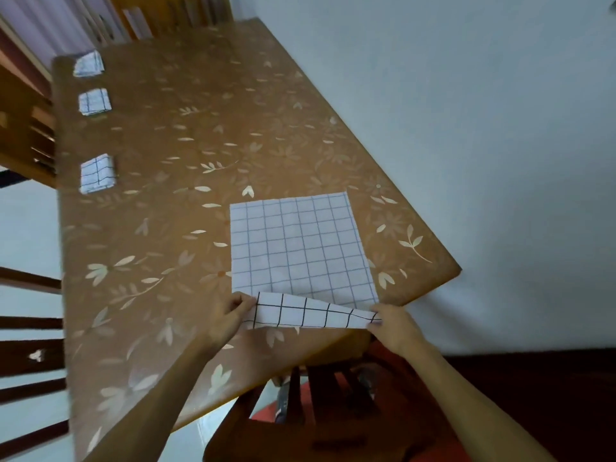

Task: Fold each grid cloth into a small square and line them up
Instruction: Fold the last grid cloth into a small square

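Head view: reaching in over the near edge of the table [160,248], both forearms outstretched. Pinching the two near corners of the grid cloth [300,245], left hand [230,315] and right hand [393,325] with fingers curled, near hem lifted and turned over, the rest lying flat by the table's near right corner. Along the table's left edge, a row of folded squares [94,101]

Left hand [230,316], right hand [395,325] bare; forearms [160,388] bare to frame edge
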`<state>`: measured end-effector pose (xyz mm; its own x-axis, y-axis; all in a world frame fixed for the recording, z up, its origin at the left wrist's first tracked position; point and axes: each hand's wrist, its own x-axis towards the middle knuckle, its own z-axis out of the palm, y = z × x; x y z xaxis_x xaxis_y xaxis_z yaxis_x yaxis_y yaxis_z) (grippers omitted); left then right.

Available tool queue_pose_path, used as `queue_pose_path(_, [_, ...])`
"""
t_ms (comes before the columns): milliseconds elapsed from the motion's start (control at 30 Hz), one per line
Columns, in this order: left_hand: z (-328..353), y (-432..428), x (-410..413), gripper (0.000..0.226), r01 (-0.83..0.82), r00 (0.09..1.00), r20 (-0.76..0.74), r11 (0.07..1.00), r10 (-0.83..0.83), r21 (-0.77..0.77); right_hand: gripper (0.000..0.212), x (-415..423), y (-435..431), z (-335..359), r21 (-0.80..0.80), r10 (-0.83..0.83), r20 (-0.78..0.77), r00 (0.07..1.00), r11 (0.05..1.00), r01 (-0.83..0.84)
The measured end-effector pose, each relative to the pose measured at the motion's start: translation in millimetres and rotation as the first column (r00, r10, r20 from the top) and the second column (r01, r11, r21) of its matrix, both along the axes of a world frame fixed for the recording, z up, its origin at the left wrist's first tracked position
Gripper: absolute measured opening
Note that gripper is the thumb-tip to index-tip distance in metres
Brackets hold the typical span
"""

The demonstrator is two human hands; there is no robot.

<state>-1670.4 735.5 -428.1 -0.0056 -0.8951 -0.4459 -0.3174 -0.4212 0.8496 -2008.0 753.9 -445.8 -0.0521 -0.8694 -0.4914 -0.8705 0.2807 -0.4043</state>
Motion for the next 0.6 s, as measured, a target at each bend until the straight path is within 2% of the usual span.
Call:
queue_pose_path(100, [4, 2, 26, 0.005, 0.198, 0.98, 0.04, 0.979, -0.196, -0.045, 0.019, 4, -1, 13, 0.059, -0.143, 0.289, 0.947, 0.99, 0.131])
queue_pose_path(200, [5, 4, 48, 0.045, 0.336, 0.942, -0.006, 0.941, -0.336, 0.046, 0.011, 3, -4, 27, 0.09, -0.151, 0.394, 0.907, 0.988, 0.126])
queue_pose_path(267, [8, 6, 58, 0.065, 0.398, 0.917, -0.037, 0.913, -0.397, 0.089, 0.017, 4, -4, 39, 0.099, -0.196, 0.444, 0.874, 0.98, 0.17])
queue_pose_path(367, [10, 12, 65, 0.06, 0.487, 0.87, 0.025, 0.865, -0.493, 0.117, 0.02, 3, -2, 57, 0.105, -0.256, 0.481, 0.839, 0.966, 0.235])
queue_pose_path(433, [7, 12, 70, 0.045, 0.485, 0.867, 0.064, 0.866, -0.495, 0.125, 0.017, 0, 0, 64, 0.115, -0.294, 0.515, 0.805, 0.955, 0.275])
queue_pose_path(500, [3, 8, 72, 0.014, 0.422, 0.888, 0.15, 0.899, -0.436, 0.116, 0.02, -4, -1, 67, 0.127, -0.335, 0.562, 0.756, 0.938, 0.322])
queue_pose_path(533, [5, 6, 71, 0.013, 0.364, 0.909, 0.173, 0.925, -0.378, 0.11, 0.029, -6, -2, 68, 0.122, -0.344, 0.585, 0.734, 0.933, 0.339])
queue_pose_path(600, [7, 1, 65, 0.023, 0.264, 0.955, 0.118, 0.961, -0.273, 0.084, 0.051, -12, -7, 64, 0.102, -0.347, 0.615, 0.708, 0.926, 0.365])
